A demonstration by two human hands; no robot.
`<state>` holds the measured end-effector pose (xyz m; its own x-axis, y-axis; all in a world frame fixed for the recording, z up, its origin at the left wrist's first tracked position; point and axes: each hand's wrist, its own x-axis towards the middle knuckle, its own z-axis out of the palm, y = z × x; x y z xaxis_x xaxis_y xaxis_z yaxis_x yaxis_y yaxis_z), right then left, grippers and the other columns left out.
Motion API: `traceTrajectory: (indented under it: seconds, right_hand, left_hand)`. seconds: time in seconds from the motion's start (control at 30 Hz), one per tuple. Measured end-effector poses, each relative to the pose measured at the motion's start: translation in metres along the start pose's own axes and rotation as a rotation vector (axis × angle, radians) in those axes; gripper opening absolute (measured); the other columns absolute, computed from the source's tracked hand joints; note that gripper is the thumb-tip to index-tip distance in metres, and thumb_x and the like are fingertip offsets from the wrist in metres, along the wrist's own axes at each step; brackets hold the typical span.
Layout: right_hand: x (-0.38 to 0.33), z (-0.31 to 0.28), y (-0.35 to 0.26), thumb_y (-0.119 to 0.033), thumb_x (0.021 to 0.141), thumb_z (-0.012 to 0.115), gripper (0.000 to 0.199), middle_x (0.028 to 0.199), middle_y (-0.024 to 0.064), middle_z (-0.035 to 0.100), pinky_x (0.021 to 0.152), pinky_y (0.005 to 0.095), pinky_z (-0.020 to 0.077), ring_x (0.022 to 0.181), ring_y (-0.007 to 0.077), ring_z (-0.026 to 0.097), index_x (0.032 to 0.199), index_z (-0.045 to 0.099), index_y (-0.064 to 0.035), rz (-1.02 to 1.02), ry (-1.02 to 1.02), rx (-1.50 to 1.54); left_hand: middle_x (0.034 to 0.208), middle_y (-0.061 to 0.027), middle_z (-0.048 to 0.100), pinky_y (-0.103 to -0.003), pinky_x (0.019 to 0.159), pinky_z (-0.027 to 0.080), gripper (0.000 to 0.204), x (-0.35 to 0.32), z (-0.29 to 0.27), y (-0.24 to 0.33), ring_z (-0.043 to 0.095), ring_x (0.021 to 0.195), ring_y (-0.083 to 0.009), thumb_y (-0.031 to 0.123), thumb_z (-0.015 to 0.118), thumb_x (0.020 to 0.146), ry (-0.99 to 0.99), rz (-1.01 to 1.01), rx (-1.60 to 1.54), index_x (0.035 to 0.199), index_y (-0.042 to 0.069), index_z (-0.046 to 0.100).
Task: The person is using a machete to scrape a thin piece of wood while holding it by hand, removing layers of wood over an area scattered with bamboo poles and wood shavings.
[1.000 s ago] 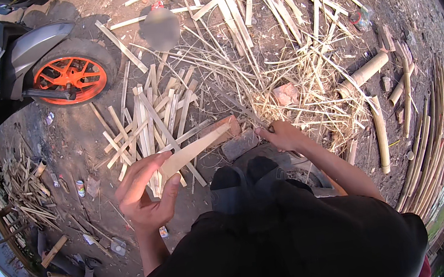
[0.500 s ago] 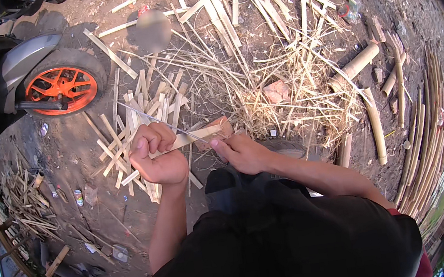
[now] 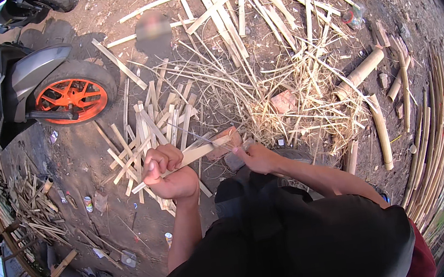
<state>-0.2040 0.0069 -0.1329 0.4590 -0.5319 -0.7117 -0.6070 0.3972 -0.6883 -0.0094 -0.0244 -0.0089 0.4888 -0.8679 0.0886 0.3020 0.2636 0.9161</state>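
My left hand is closed around a pale bamboo strip. The strip points right and slightly away from me, its far end over a reddish brick on the ground. In my closed right hand is a knife with a long thin blade. That blade slants up and left from my fist across the strip; its handle is hidden by my fingers. Just beyond my left hand lies a loose pile of short bamboo strips.
Thin bamboo shavings heap up at the right around another brick. Bamboo tubes and long poles lie farther right. A motorcycle's orange-rimmed front wheel stands at the upper left. Long slats are strewn beyond.
The whole view has shifted slightly. My right hand has moved a little to the right with the knife, and the blade has slid along the strip. My left hand has come slightly nearer, still gripping.
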Motion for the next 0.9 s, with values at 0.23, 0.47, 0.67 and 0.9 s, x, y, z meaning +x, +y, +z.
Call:
traceTrajectory:
  seconds: [0.23, 0.47, 0.67, 0.9]
  right_hand:
    - [-0.005, -0.002, -0.033, -0.051, 0.106, 0.034, 0.07, 0.062, 0.017, 0.057, 0.066, 0.0448, 0.047, 0.062, 0.031, 0.058, 0.073, 0.061, 0.0042, -0.267, -0.003, 0.087]
    - [-0.018, 0.011, -0.027, -0.055, 0.103, 0.034, 0.078, 0.062, 0.0276, 0.059, 0.068, 0.0501, 0.048, 0.063, 0.0409, 0.062, 0.071, 0.062, 0.0099, -0.113, -0.006, -0.023]
    - [-0.019, -0.011, -0.046, -0.058, 0.102, 0.034, 0.081, 0.062, 0.0279, 0.058, 0.067, 0.049, 0.0481, 0.067, 0.039, 0.064, 0.079, 0.063, 0.0133, -0.173, 0.009, -0.046]
    - [-0.021, -0.011, 0.003, -0.058, 0.102, 0.034, 0.077, 0.077, 0.0295, 0.063, 0.077, 0.0502, 0.0468, 0.079, 0.0407, 0.064, 0.088, 0.066, 0.0099, 0.014, -0.005, -0.097]
  left_hand:
    - [0.055, 0.001, 0.026, -0.027, 0.049, 0.02, 0.032, 0.012, 0.005, -0.004, 0.024, 0.052, -0.0103, 0.029, 0.041, 0.089, 0.214, 0.003, -0.024, 0.065, 0.014, 0.028]
    - [0.054, 0.001, 0.025, -0.027, 0.048, 0.021, 0.033, -0.012, -0.01, 0.001, 0.026, 0.049, -0.0105, 0.028, 0.04, 0.091, 0.133, -0.001, 0.008, 0.064, 0.013, 0.028]
    - [0.055, 0.0009, 0.027, -0.028, 0.05, 0.023, 0.037, -0.003, 0.002, -0.004, 0.025, 0.051, -0.0111, 0.032, 0.044, 0.094, 0.04, 0.017, -0.02, 0.065, 0.015, 0.027]
    - [0.055, 0.0, 0.026, -0.028, 0.049, 0.022, 0.032, -0.015, -0.011, 0.009, 0.025, 0.049, -0.0113, 0.025, 0.042, 0.089, -0.01, -0.004, -0.072, 0.063, 0.013, 0.027]
